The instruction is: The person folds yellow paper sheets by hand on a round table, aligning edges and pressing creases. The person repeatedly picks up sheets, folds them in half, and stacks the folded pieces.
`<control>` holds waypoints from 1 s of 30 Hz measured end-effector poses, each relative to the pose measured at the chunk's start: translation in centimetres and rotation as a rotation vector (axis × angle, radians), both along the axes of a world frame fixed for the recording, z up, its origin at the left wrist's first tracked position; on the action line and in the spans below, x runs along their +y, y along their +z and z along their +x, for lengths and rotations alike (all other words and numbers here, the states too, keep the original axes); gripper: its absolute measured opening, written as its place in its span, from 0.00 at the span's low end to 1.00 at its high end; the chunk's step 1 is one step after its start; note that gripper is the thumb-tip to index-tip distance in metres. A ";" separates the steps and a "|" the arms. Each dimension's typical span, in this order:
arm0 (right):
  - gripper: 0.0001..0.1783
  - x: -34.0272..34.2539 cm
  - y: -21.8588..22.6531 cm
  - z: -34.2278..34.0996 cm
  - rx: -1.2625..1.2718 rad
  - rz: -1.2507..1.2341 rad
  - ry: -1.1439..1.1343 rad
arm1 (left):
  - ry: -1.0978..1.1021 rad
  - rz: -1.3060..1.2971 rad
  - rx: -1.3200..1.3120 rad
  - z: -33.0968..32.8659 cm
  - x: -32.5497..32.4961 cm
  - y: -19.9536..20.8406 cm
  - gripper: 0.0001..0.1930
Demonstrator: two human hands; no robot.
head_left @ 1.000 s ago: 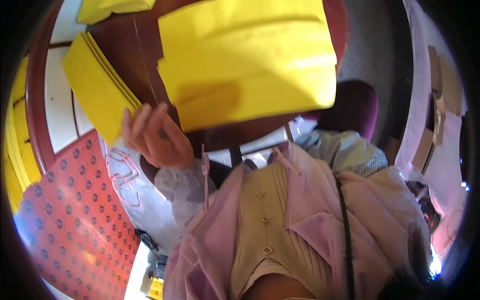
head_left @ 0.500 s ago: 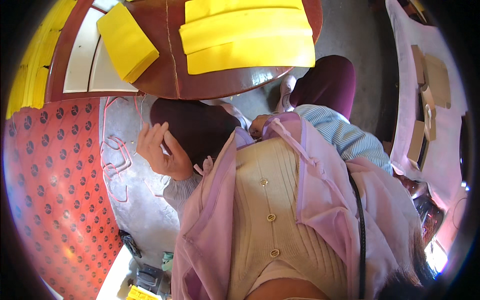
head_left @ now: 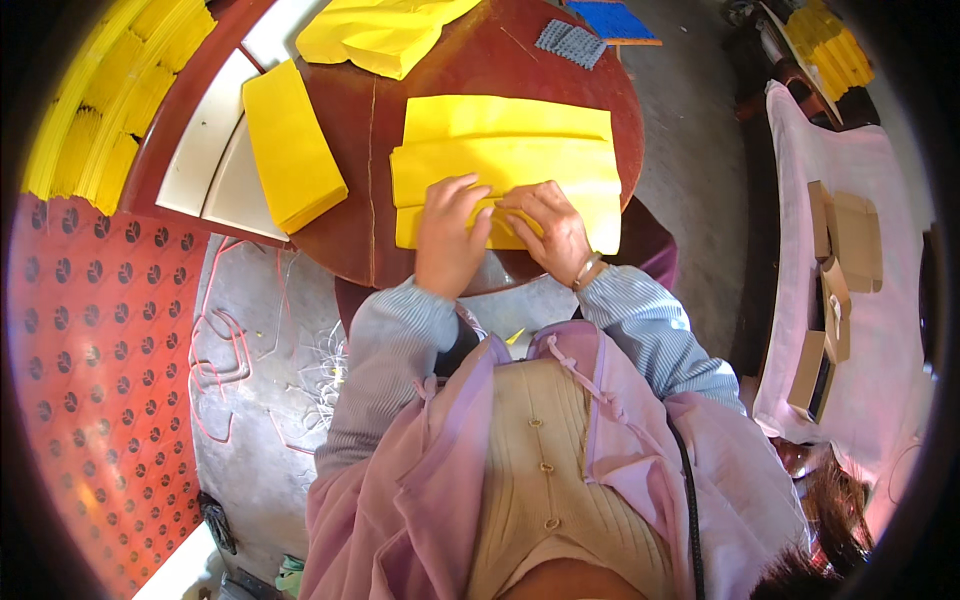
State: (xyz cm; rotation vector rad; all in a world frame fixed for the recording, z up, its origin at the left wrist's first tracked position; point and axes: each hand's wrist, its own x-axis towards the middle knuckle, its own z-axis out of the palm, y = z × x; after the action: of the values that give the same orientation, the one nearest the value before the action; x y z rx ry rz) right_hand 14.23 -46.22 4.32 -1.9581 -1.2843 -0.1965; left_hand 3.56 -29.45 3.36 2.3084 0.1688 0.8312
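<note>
In front of me a layered stack of yellow sheets (head_left: 510,125) lies on a round brown table (head_left: 340,245), with stepped edges running across it. My left hand (head_left: 450,235) rests over the near part of the stack, fingers bent and thumb apart from them. Beside it, my right hand (head_left: 550,228) touches the sheets near a fold, its fingers slanting left and its thumb apart. Both hands appear open on the sheets; the fingertips partly hide the edge under them. A thick yellow bundle (head_left: 295,150) lies to the left.
At the table's far side are a loose yellow piece (head_left: 385,35) and a grey textured pad (head_left: 570,44). Yellow stacks (head_left: 100,100) stand far left. Pink cables (head_left: 225,345) lie on the floor. To the right, open cardboard boxes (head_left: 855,245) sit on a pink-covered table (head_left: 790,190).
Both hands have come forward onto the yellow sheets; the left was raised beside my knee and the right was low near my lap. The view has shifted, showing more of the table.
</note>
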 end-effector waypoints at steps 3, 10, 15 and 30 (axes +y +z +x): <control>0.15 1.6 -1.5 2.9 -0.100 -0.041 -0.058 | 0.047 0.144 0.079 4.1 -0.2 -2.0 0.16; 0.12 -0.2 -4.0 5.4 -0.071 -0.072 -0.189 | 0.135 0.236 0.166 4.8 0.5 -4.1 0.15; 0.06 -1.8 -3.9 5.8 -0.003 -0.042 -0.245 | 0.146 0.213 0.126 4.4 0.9 -4.5 0.10; 0.08 3.0 -2.9 3.9 -0.028 0.008 -0.139 | 0.099 0.194 0.026 4.5 0.8 -4.4 0.11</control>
State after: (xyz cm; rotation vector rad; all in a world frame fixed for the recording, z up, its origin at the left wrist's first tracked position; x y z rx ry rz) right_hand 18.13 -43.18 1.45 -2.0453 -1.1639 -0.2984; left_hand 8.03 -28.65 -1.05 2.5104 0.2246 0.9020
